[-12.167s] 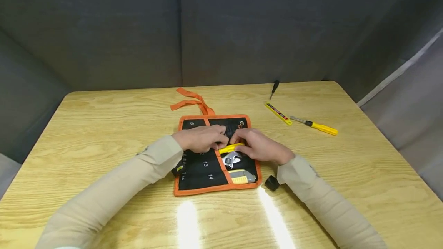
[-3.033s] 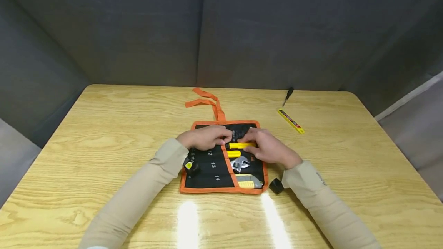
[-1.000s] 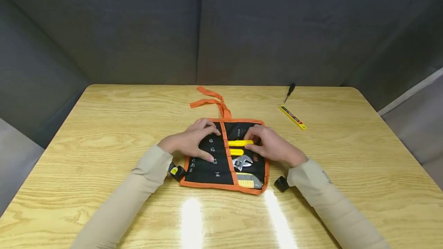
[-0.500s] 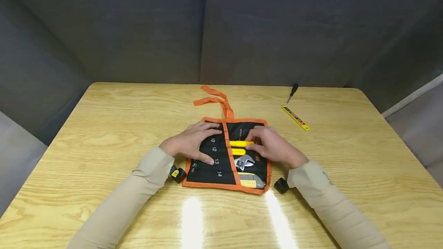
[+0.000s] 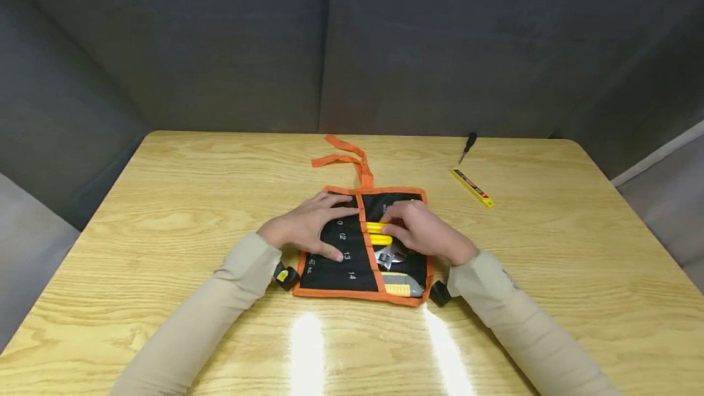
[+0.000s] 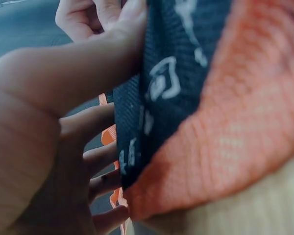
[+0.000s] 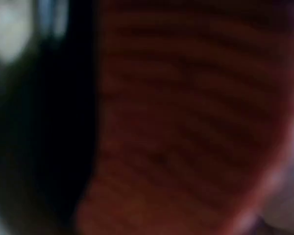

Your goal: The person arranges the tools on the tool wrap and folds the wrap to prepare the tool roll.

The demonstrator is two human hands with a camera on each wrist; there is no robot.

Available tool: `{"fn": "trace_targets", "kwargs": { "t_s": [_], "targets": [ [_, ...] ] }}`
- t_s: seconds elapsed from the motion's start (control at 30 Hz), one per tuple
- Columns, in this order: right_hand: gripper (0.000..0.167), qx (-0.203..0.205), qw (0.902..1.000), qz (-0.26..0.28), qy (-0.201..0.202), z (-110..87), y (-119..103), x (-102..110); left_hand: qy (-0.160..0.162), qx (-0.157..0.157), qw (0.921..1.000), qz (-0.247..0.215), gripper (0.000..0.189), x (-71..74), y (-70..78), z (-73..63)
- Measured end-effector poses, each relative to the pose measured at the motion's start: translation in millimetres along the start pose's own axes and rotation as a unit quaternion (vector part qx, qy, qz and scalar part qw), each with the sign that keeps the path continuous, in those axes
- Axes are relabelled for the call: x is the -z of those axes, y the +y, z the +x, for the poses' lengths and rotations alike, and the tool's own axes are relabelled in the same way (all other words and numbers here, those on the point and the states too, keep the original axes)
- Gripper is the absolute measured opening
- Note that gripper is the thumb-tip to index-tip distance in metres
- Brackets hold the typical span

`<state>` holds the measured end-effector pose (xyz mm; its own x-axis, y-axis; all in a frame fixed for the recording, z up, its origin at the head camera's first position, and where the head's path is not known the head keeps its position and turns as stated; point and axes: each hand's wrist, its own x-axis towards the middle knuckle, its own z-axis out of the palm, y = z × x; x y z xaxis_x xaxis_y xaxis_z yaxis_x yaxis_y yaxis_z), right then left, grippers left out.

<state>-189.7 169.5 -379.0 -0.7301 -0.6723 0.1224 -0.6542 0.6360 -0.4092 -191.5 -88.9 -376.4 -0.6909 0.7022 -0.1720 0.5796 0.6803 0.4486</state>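
Note:
A black tool roll [image 5: 332, 283] with orange edging lies unrolled on the table. My left hand [image 5: 305, 225] rests on its numbered pockets, fingers spread and thumb apart; the left wrist view shows the thumb against the black cloth. My right hand [image 5: 423, 231] pinches the yellow handle of a screwdriver [image 5: 374, 227], whose shaft is hidden inside a pocket. Just below it, another yellow handle [image 5: 381, 239] sticks out of the roll. An adjustable wrench [image 5: 387, 257] and a grey and yellow utility knife [image 5: 401, 285] sit in lower pockets. The right wrist view is dark, filled by blurred orange edging [image 7: 186, 122].
Orange tie straps [image 5: 360, 161] trail from the roll's far edge. On the back right of the table [image 5: 550, 249] lie a small black screwdriver [image 5: 468, 146] and a narrow yellow case [image 5: 473, 187] with a printed label. A dark curtain [image 5: 440, 47] stands behind.
The yellow screwdriver has gone from the table at right into the roll; its handle now shows shorter as my right hand moves left. My left hand, earlier curled, has spread on the roll.

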Motion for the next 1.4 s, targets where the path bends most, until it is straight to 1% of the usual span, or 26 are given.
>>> {"fn": "trace_targets", "kwargs": {
  "t_s": [0.13, 0.27, 0.47, 0.6, 0.7, 0.73, 0.8, 0.87, 0.97, 1.07, 1.17, 1.23, 1.3, 1.4],
  "targets": [
    [0.011, 0.016, 0.9999, -0.001, -0.002, 3.0, -3, 0, -0.001, -0.001, 0.9999, 0.010, 0.089, 0.1, 0.8, 1.6],
    [0.012, 0.015, 0.9999, 0.003, 0.004, 4.6, -4, -2, -0.002, 0.004, 0.9999, 0.012, 0.090, 0.3, -0.7, 2.1],
    [0.014, -0.015, 0.9998, 0.009, 0.005, 4.1, -3, -4, -0.004, -0.003, 1.0000, 0.007, 0.091, -0.8, -4.5, 3.2],
    [0.017, -0.037, 0.9988, 0.030, -0.013, 5.2, -1, -2, 0.004, -0.001, 1.0000, 0.003, 0.089, -0.8, -6.5, 3.7],
    [0.017, -0.053, 0.9974, 0.042, -0.024, 5.0, 3, 4, 0.010, 0.001, 0.9999, -0.001, 0.088, -0.8, -7.8, 3.5],
    [0.017, -0.058, 0.9971, 0.044, -0.022, 4.7, 6, 7, 0.011, 0.003, 0.9999, 0.000, 0.088, -0.9, -8.4, 3.0],
    [0.016, -0.068, 0.9969, 0.038, -0.007, 3.1, 14, 12, 0.012, 0.007, 0.9999, 0.003, 0.088, -1.2, -9.7, 2.0],
    [0.016, -0.082, 0.9961, 0.022, 0.023, 0.2, 24, 18, 0.014, 0.009, 0.9999, 0.002, 0.088, -1.5, -10.1, 1.1],
    [0.014, -0.111, 0.9913, 0.006, 0.070, -6.2, 43, 24, 0.017, 0.010, 0.9998, -0.002, 0.088, -1.6, -9.8, 0.3],
    [0.012, -0.136, 0.9859, 0.001, 0.097, -13.4, 61, 26, 0.020, 0.010, 0.9997, -0.003, 0.088, -1.2, -8.6, -0.1],
    [0.013, -0.158, 0.9810, -0.006, 0.113, -20.5, 74, 28, 0.022, 0.012, 0.9997, -0.003, 0.088, -0.7, -7.6, -0.3],
    [0.017, -0.178, 0.9765, -0.013, 0.121, -25.6, 79, 31, 0.024, 0.014, 0.9996, -0.003, 0.088, -0.7, -7.4, -0.2],
    [0.024, -0.209, 0.9697, -0.015, 0.125, -30.8, 84, 34, 0.024, 0.013, 0.9996, -0.001, 0.088, -0.9, -7.3, 0.9],
    [0.034, -0.259, 0.9574, -0.005, 0.128, -38.5, 91, 37, 0.020, 0.007, 0.9998, 0.004, 0.088, -2.0, -6.9, 4.1]
  ]
}}
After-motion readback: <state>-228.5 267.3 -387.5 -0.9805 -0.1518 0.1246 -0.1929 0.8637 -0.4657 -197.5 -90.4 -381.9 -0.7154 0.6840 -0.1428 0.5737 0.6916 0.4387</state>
